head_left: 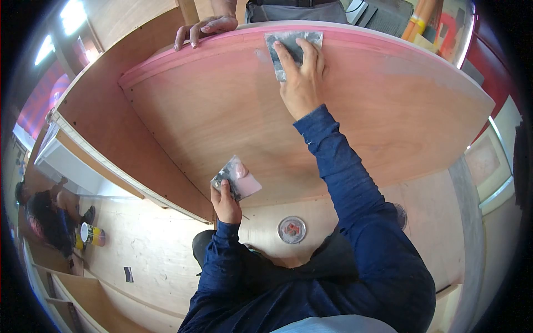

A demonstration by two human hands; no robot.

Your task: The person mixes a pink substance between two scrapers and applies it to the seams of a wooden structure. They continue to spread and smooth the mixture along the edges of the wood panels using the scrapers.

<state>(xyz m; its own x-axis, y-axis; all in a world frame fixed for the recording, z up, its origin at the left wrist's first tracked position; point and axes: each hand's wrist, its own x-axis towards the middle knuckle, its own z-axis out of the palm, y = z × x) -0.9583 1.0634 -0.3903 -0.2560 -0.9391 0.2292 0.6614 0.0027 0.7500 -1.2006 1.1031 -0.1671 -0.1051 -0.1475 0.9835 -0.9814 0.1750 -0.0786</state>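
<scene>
Plywood panel [222, 111]: right hand [302, 83] fingers flat on scraper [291, 45]; left hand [226, 204] fingers clamp putty blade [237, 177].

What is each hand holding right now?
Left hand: closed on a putty-smeared scraper.
Right hand: open flat, pressing a metal blade on the board.

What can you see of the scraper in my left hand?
The scraper is a thin, flat, roughly rectangular metal blade, grey and smeared with dried residue. A load of pink putty sits on its right half. The left hand pinches its lower edge, thumb on the face, and holds it tilted in front of the lower edge of the plywood panel. Whether it touches the panel cannot be told from this view.
</scene>
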